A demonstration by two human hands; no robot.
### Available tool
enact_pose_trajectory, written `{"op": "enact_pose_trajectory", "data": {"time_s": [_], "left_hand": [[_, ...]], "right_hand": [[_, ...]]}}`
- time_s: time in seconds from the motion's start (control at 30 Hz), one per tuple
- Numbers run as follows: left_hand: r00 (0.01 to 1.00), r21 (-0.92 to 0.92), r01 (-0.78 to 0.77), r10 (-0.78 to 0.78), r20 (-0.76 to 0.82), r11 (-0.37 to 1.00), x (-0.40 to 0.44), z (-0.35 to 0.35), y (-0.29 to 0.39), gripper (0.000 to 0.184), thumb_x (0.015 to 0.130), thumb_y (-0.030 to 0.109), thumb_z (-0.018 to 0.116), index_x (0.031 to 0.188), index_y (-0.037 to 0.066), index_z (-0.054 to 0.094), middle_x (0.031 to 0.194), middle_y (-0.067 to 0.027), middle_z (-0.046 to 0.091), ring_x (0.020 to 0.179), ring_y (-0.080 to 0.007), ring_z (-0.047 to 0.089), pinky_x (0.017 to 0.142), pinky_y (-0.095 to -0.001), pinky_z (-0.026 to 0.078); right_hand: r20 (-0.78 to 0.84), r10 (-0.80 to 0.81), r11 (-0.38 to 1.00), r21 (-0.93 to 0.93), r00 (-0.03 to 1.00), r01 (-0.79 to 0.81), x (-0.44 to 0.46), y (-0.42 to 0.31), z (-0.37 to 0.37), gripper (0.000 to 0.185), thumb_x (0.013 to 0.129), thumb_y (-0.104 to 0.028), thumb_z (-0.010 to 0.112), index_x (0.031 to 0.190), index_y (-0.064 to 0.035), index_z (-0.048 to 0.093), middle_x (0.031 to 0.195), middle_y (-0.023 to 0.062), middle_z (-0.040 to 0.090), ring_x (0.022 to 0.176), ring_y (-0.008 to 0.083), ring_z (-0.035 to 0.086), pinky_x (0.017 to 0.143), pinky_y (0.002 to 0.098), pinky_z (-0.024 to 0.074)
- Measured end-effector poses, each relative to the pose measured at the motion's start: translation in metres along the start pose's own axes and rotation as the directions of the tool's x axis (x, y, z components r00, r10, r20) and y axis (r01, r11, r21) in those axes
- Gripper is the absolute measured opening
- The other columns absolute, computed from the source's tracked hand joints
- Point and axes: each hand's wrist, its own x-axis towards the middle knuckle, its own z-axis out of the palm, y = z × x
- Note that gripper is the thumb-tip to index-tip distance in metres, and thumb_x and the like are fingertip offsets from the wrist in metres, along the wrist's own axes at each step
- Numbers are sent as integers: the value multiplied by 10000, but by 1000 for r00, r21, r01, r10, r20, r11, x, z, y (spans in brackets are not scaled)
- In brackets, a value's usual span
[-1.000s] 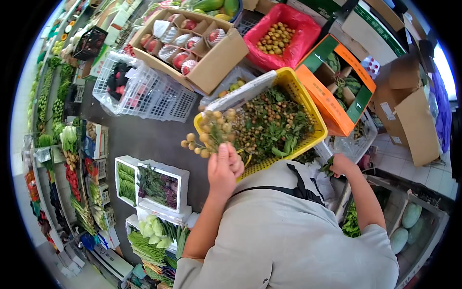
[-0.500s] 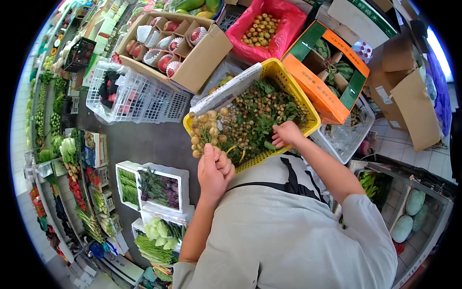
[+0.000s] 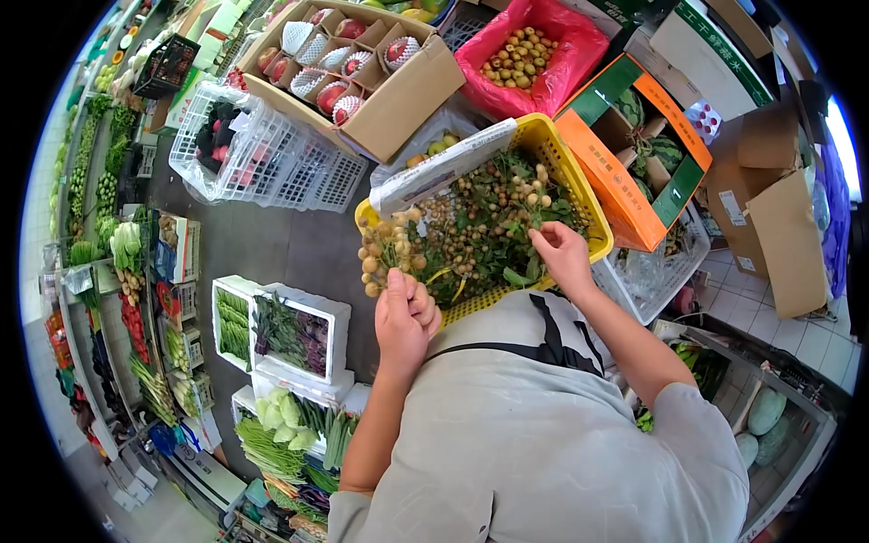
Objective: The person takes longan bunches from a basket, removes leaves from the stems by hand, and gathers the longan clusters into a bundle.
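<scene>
A person in a grey shirt (image 3: 552, 434), a black strap (image 3: 507, 348) across the front, bends over the work with both bare forearms stretched forward. The left hand (image 3: 405, 312) stands upright in a loose fist, thumb on top, its curled fingers pinching the stems of a bunch of tan fruit (image 3: 389, 255) that spreads above the knuckles. The right hand (image 3: 563, 255) angles inward from the other side, wrist raised, thumb and forefinger drawn together on a leafy sprig (image 3: 534, 193) (its other fingers fold in behind). The bunch hangs over the near left corner of a yellow basket (image 3: 489, 300); the sprig is above its right half, over a heap of similar fruit and leaves (image 3: 480, 213). A pale panel (image 3: 444, 172) leans along the basket's far left side. Farther off sit an orange box (image 3: 602, 172) of watermelons, a pink liner (image 3: 570, 45) holding round fruit and a cardboard carton (image 3: 407, 100) of net-wrapped fruit.
</scene>
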Motion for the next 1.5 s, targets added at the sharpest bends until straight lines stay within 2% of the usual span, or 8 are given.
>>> {"op": "enact_pose_trajectory", "data": {"time_s": [0.13, 0.2, 0.53, 0.93, 1.03, 1.1, 1.2, 1.5], "left_hand": [[1000, 26, 2, -1, -6, 1000, 4, 3, -3, 404, 1109, 449, 363, 837, 150, 366, 647, 51, 292, 487, -66, 248, 435, -256, 254], [1000, 45, 5, -5, 3, 999, 5, 7, -2, 405, 1109, 448, 362, 832, 153, 363, 647, 53, 292, 487, -67, 254, 434, -258, 261], [996, 84, -11, 3, 91, 996, 7, 14, 0, 419, 1107, 464, 352, 845, 138, 382, 657, 41, 317, 494, -75, 281, 447, -276, 327], [989, 17, -126, 124, 83, 992, 5, 20, 11, 410, 1103, 482, 354, 887, 136, 391, 722, 19, 353, 562, -91, 285, 532, -279, 338], [988, 42, -144, 141, 70, 989, 5, 23, 9, 374, 1105, 453, 375, 943, 122, 435, 816, -10, 433, 586, -107, 355, 547, -299, 373], [974, 44, -227, 227, 8, 973, 5, 22, 7, 369, 1121, 389, 345, 992, 63, 462, 1052, -116, 557, 662, -147, 519, 585, -338, 509], [975, 53, -221, 218, 50, 974, 4, 23, 13, 364, 1120, 372, 352, 1016, 45, 474, 1239, -182, 563, 788, -204, 625, 662, -380, 572], [962, -57, -259, 263, 69, 964, 6, 14, 4, 336, 1114, 364, 388, 989, 72, 499, 1146, -144, 599, 861, -230, 631, 750, -398, 542]], "right_hand": [[23, -67, 995, 81, 997, 65, -5, -15, -5, 207, 907, -157, 763, 981, 24, 695, 871, 30, 646, 750, 89, 579, 685, 245, 472], [60, -237, 966, 123, 970, 228, -6, -25, -5, 147, 924, -81, 739, 998, 34, 684, 938, 26, 618, 771, 73, 579, 677, 234, 475], [241, -303, 883, 435, 922, 177, -25, -79, -9, 180, 958, -84, 706, 1077, 50, 692, 960, 35, 620, 790, 86, 575, 677, 224, 456], [373, -380, 885, 414, 846, 214, -39, -103, -1, 165, 962, -74, 697, 1086, 35, 697, 921, 34, 637, 797, 86, 565, 682, 229, 448], [368, -397, 869, 446, 841, 215, -42, -107, 1, 155, 949, -72, 712, 1068, 27, 707, 911, 35, 645, 802, 87, 562, 683, 231, 444], [375, -421, 873, 415, 826, 256, -43, -110, 0, 152, 940, -70, 719, 1059, 25, 713, 905, 39, 650, 800, 95, 566, 684, 238, 448], [387, -459, 877, 344, 800, 336, -44, -113, 0, 148, 923, -62, 729, 1047, 18, 723, 894, 53, 662, 794, 121, 581, 693, 260, 459], [297, -553, 833, 227, 778, 505, -44, -108, 6, 172, 891, -34, 725, 1060, -6, 737, 900, 93, 700, 821, 195, 642, 741, 303, 498]]}}
